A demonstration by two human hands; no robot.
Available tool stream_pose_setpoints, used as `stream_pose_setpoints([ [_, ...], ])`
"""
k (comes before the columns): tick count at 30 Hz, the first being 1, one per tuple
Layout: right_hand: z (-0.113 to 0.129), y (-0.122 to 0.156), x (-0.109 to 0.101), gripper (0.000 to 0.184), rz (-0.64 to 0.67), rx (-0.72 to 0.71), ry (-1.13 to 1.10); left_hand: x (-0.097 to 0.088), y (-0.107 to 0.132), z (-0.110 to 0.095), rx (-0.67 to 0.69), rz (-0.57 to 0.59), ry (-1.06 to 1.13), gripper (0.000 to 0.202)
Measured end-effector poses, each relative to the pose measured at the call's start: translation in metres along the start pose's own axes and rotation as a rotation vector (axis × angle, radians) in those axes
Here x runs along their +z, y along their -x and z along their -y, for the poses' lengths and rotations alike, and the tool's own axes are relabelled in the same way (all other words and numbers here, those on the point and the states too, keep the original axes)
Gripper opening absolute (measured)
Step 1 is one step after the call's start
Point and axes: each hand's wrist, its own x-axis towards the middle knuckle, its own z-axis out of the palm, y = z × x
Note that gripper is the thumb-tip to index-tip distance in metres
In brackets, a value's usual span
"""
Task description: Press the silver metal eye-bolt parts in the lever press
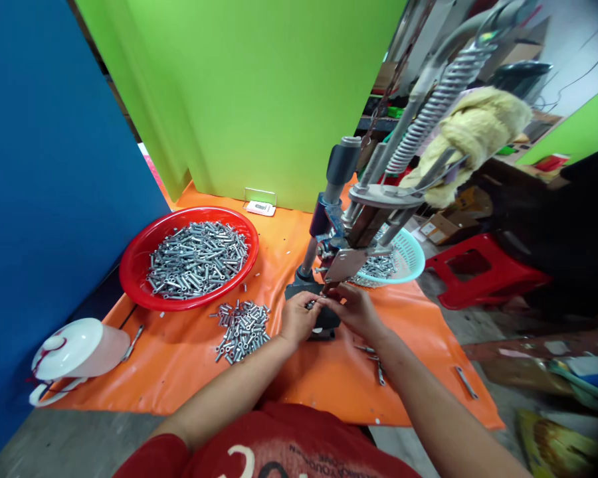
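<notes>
My left hand point(298, 317) and my right hand point(357, 311) meet at the base of a bench press point(333, 318), below its head. The left fingers pinch a small metal piece point(309, 305) that looks like an eye bolt. My right fingers are closed close beside it, touching the left fingertips; what they hold is hidden. A loose pile of eye bolts point(244, 332) lies left of my left hand. A few more metal eye bolts point(380, 372) lie by my right forearm.
At the left stands a red basin point(129, 273) full of eye bolts. A light blue basket point(412, 257) holding metal parts sits behind the press. A white lidded pot point(77, 352) and a spanner point(133, 342) are at the left edge; another metal tool point(466, 383) lies far right. A red stool point(488, 272) stands beyond.
</notes>
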Motion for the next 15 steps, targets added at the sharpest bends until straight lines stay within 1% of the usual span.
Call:
stream_pose_setpoints([
  [2, -0.008, -0.006, -0.008, 0.027, 0.054, 0.042, -0.051, 0.001, 0.0, 0.002, -0.005, -0.008, -0.021, 0.015],
  [3, -0.011, -0.011, -0.017, 0.029, 0.072, 0.067, -0.077, 0.001, 0.0, 0.003, -0.014, -0.015, -0.026, 0.014],
  [4, -0.013, -0.019, -0.029, 0.03, 0.058, 0.095, -0.107, 0.002, 0.0, 0.004, -0.024, -0.023, -0.027, 0.014],
  [5, -0.011, -0.027, -0.044, 0.032, 0.004, 0.12, -0.135, 0.002, 0.0, 0.004, -0.033, -0.033, -0.025, 0.013],
  [6, -0.006, -0.038, -0.061, 0.034, -0.096, 0.147, -0.174, 0.002, 0.0, 0.003, -0.039, -0.04, -0.024, 0.013],
  [7, 0.005, -0.049, -0.079, 0.037, -0.237, 0.163, -0.224, 0.002, 0.001, 0.003, -0.041, -0.044, -0.021, 0.013],
  [8, 0.02, -0.061, -0.098, 0.039, -0.349, 0.154, -0.255, 0.002, 0.001, 0.002, -0.038, -0.045, -0.019, 0.012],
  [9, 0.039, -0.072, -0.116, 0.041, -0.373, 0.099, -0.276, 0.002, 0.001, 0.001, -0.034, -0.043, -0.018, 0.012],
  [10, 0.061, -0.083, -0.133, 0.044, -0.381, 0.004, -0.278, 0.002, 0.002, 0.001, -0.029, -0.041, -0.017, 0.012],
  [11, 0.084, -0.092, -0.149, 0.052, -0.383, -0.076, -0.254, 0.002, 0.002, 0.0, -0.025, -0.038, -0.016, 0.012],
  [12, 0.105, -0.1, -0.163, 0.064, -0.405, -0.153, -0.22, 0.002, 0.002, 0.0, -0.023, -0.037, -0.015, 0.012],
  [13, 0.122, -0.106, -0.176, 0.076, -0.407, -0.201, -0.169, 0.001, 0.002, 0.0, -0.022, -0.038, -0.017, 0.012],
  [14, 0.134, -0.111, -0.189, 0.085, -0.398, -0.216, -0.092, 0.001, 0.002, 0.0, -0.021, -0.038, -0.02, 0.012],
  [15, 0.14, -0.114, -0.201, 0.087, -0.395, -0.234, 0.016, 0.001, 0.002, -0.001, -0.02, -0.04, -0.023, 0.012],
])
